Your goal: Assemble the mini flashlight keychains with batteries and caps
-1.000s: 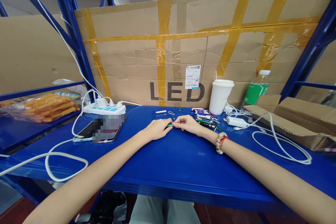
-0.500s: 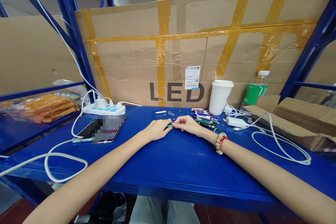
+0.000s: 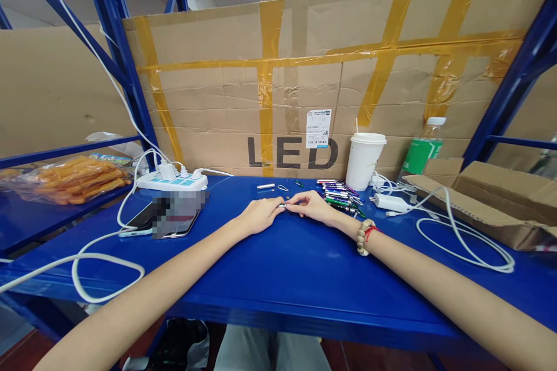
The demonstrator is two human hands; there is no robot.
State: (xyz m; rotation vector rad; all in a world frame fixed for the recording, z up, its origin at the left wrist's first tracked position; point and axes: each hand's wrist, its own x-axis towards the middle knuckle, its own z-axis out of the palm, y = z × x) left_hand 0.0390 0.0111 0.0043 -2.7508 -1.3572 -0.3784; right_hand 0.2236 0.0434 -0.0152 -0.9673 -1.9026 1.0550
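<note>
Over the blue tabletop, my left hand [image 3: 260, 214] is closed, fingers pinched around a small shiny silvery piece [image 3: 282, 206]. Most of that piece is hidden by the fingers, so its kind does not show. My right hand [image 3: 310, 207] meets it from the other side, thumb and fingertips pressed together at its end. Just beyond the hands lie a silver metal tube [image 3: 266, 186], a small silvery clip ring [image 3: 282, 188] and a dark green clip ring [image 3: 299, 184]. Right of my right hand is a pile of slim, coloured metal tubes [image 3: 342, 194].
A lidded white cup [image 3: 364, 162] with a straw and a green-labelled bottle [image 3: 423, 151] stand at the back right. An open cardboard box [image 3: 491, 203], charger [image 3: 391, 203] and looped cable are at right. Left are phones [image 3: 178, 217] and a power strip [image 3: 174, 181].
The green showing between my fingertips has given way to a silvery surface. Both hands stay in nearly the same place, fingertips still together.
</note>
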